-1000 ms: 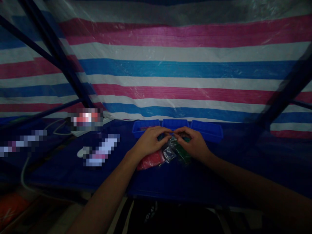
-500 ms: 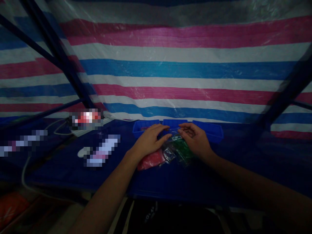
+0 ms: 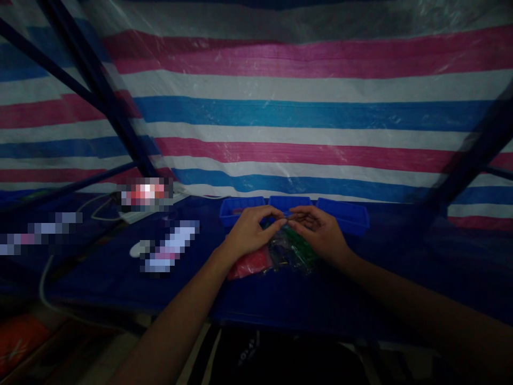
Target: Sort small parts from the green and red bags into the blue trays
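My left hand point(image 3: 253, 231) and my right hand point(image 3: 323, 232) meet fingertip to fingertip over the table, thumbs against fingers. Between them is the top edge of a clear plastic bag point(image 3: 285, 229), pinched from both sides; the fingers partly hide it. Below my right hand lies a bag with green contents point(image 3: 303, 249). A bag with red contents point(image 3: 250, 263) rests flat under my left wrist. Between these two is a clear bag with dark contents point(image 3: 279, 255), too dim to make out.
Three blue plastic trays, a left one point(image 3: 225, 218), a middle one point(image 3: 290, 202) and a right one point(image 3: 348, 218), stand behind my hands. A white round object point(image 3: 138, 249) and a blurred-out phone-like shape point(image 3: 172, 247) lie left. Striped sheeting point(image 3: 304, 112) hangs behind the blue table point(image 3: 256, 305).
My hands have come together, and their fingertips have closed on the bag's top edge. The view has shifted slightly.
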Demonstrator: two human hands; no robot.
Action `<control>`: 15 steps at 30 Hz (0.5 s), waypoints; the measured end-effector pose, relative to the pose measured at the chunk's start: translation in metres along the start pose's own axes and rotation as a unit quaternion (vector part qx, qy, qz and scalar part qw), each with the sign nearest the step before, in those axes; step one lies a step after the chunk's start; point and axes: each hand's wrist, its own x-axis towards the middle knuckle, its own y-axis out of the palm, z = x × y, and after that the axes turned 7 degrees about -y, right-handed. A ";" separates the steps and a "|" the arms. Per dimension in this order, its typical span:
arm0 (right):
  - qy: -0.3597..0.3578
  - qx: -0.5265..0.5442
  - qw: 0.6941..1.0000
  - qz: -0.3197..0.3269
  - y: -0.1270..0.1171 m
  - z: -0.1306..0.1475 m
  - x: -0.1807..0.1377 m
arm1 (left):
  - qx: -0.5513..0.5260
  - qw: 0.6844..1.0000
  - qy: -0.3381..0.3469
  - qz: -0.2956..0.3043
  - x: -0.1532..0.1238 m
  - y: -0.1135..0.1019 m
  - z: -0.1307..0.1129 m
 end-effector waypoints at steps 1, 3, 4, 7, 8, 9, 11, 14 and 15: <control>0.002 0.000 1.000 0.002 0.000 0.000 0.000 | -0.002 1.000 -0.002 0.001 0.000 0.000 0.000; 0.007 0.005 1.000 0.004 0.000 0.001 0.000 | 0.002 1.000 -0.005 0.001 0.001 0.001 0.000; 0.008 0.008 1.000 0.004 0.000 0.002 0.000 | 0.006 1.000 -0.007 0.002 0.001 0.001 0.001; 0.008 0.008 1.000 0.005 0.001 0.002 0.000 | 0.016 1.000 -0.009 0.008 0.001 0.001 0.002; 0.006 0.006 1.000 0.004 0.001 0.001 0.000 | 0.019 1.000 -0.007 0.011 0.001 0.001 0.002; 0.005 0.004 1.000 0.005 0.002 0.001 0.000 | 0.022 1.000 -0.004 0.014 0.001 0.001 0.002; 0.002 0.000 1.000 0.008 0.002 0.001 -0.001 | 0.031 0.999 0.004 0.019 0.001 0.002 0.002; -0.001 -0.001 1.000 0.018 0.001 0.001 -0.001 | 0.039 0.999 0.010 0.022 0.000 0.003 0.001; -0.002 -0.003 1.000 0.021 0.001 0.002 -0.001 | 0.040 0.999 0.009 0.024 0.000 0.004 0.001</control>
